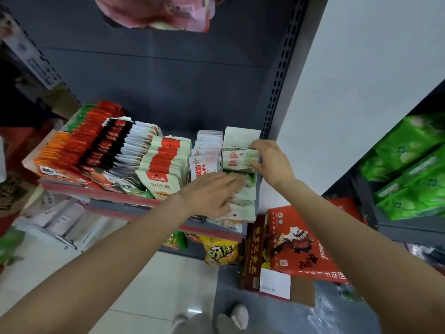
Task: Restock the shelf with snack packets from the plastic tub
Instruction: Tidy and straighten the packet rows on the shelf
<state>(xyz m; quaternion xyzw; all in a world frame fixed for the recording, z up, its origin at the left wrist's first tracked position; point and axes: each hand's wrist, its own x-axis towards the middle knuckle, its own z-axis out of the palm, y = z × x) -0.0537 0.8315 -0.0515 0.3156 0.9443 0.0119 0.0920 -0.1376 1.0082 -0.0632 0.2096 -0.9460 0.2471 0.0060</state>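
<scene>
1. one cam only, on my head, wide-angle. no second view, so nothing shared.
2. it faces forward and steeply down: the shelf [149,201] front edge runs across mid-frame, floor tiles and my shoes at the bottom.
3. close range. both forearms come in from the bottom corners, my left hand [212,196] and right hand [269,162] sit near centre.
4. edges bend from the lens: the perforated upright [279,75] leans, the wall slants.

The left hand [212,194] is smeared with motion, its fingers [237,180] hiding part of the green-and-white packets [240,160] beneath. A pink bag [156,13] overhead is cut off at the top edge and blurred. No plastic tub is anywhere in view.
</scene>
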